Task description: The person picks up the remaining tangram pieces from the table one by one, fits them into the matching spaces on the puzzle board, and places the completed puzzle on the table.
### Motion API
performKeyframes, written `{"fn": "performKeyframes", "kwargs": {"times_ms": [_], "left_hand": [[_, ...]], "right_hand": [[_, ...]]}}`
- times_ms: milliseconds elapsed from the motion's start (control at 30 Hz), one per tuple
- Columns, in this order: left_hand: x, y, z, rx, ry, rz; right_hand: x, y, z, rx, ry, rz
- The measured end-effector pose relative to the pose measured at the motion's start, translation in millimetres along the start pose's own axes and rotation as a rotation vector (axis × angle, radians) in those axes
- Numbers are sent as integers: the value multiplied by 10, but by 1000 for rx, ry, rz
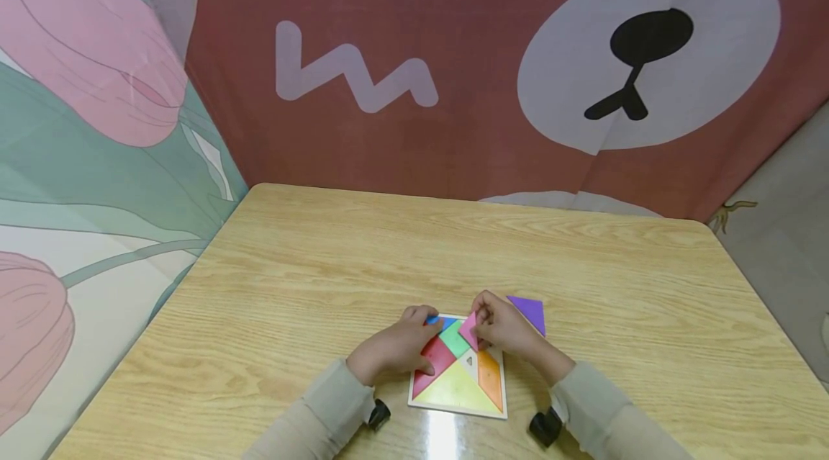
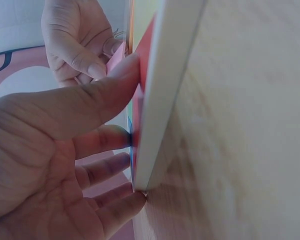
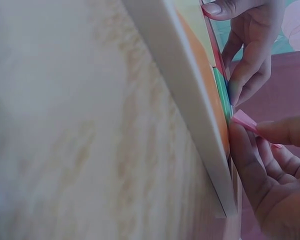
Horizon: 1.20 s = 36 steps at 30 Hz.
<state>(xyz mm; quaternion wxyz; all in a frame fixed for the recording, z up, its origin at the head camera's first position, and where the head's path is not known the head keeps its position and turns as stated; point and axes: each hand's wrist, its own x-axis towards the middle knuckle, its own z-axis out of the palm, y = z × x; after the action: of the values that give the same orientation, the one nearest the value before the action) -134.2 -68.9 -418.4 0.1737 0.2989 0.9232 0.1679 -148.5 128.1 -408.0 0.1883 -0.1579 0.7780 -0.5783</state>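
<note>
A white square tangram tray (image 1: 458, 412) lies on the table with coloured pieces in it. My right hand (image 1: 508, 328) pinches a pink triangle (image 1: 469, 332) between thumb and forefinger, tilted over the tray's upper right part. The left hand (image 1: 400, 346) rests on the tray's left side. Its thumb touches the red triangle (image 1: 438, 354), and its fingers lie at the blue piece (image 1: 448, 321) and the far left rim. A green square (image 1: 455, 340), a large yellow triangle (image 1: 460, 389) and an orange parallelogram (image 1: 490, 377) sit in the tray.
Outside the tray, a purple triangle (image 1: 531, 312) lies on the wooden table (image 1: 324, 251) behind the right wrist, partly covered by it. A brown printed cloth (image 1: 388, 150) hangs along the table's far edge.
</note>
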Motion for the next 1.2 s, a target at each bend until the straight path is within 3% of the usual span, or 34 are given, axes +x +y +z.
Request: {"fn": "performKeyframes", "kwargs": {"times_ms": [400,700,967,1200], "left_hand": [[-1,-3,0,2,5,-3],[-9,-3,7,-6,5,-2],[-8,11,-6,0,3,-6],[-6,7,-7,-2,3,-11]], "right_hand": [[87,318,-26,4,-4,-8],[57,310,-13,-21,-4,-15],[-5,172,-1,-3,-26,-36],[29,313,-5,-40,-35,-43]]}}
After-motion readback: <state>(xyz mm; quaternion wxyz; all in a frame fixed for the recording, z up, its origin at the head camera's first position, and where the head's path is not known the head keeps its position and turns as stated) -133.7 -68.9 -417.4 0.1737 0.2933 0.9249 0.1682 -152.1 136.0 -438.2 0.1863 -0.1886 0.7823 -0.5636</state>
